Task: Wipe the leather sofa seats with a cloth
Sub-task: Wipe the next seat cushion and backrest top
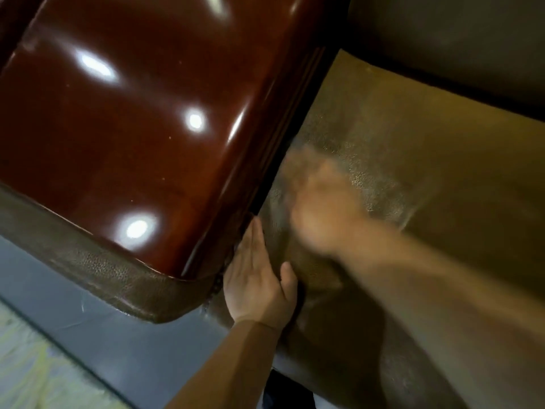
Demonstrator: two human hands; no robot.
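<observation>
A: Where is the cloth lying at this moment?

B: It is lying on the leather seat, close beside the glossy wooden armrest, under the right hand. The hand and the cloth are both blurred, so the cloth is showing only as a pale grey-brown smear by the fingers.

A: Is the right hand's grip closing on it?

B: I cannot tell. The blur is hiding the fingers; they may be pressing flat or bunching the fabric.

A: And the left hand?

B: It is resting with straight fingers on the seat's edge, just by the corner of the armrest. It is holding nothing; I think it is steadying the person.

A: How is the cloth going to handle?

B: I am judging it as light and limp, so it is likely to fold and slide under the palm. It is better to take it bunched in the middle, with the palm pressing from above. The leather looks grained and soft, giving a little under pressure, and the narrow gap beside the armrest may catch a loose corner.
</observation>
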